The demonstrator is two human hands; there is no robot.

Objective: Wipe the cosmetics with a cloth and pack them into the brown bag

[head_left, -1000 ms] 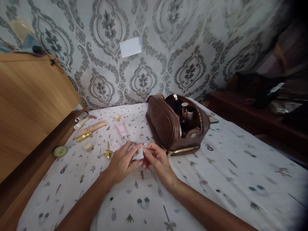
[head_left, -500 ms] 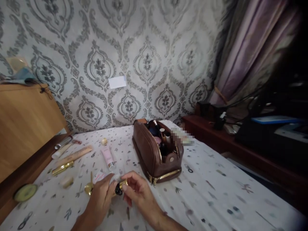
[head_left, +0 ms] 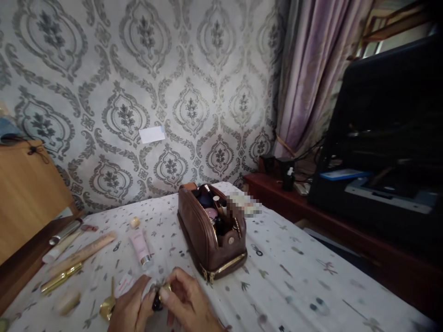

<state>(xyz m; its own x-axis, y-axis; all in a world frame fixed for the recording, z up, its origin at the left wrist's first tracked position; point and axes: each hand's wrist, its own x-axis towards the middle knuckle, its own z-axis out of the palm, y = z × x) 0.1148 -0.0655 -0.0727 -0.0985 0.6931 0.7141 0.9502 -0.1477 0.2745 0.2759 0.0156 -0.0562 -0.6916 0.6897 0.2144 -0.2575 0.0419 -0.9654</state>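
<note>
1. A bed (head_left: 294, 276) with a white printed sheet carries everything. Patterned wallpaper (head_left: 190, 69) rises behind it, and a purple curtain (head_left: 304, 78) hangs far off to the right.
2. The left hand (head_left: 129, 311) and right hand (head_left: 188, 306) sit low at the near edge, fingertips meeting.
3. Both hands pinch a small black-and-gold container (head_left: 159, 297) between them, fingers closed narrowly on it, just over the sheet.
4. An open brown pouch (head_left: 207, 235) stands just beyond the right hand. A pink tube (head_left: 139, 246) lies beyond the left hand.
</note>
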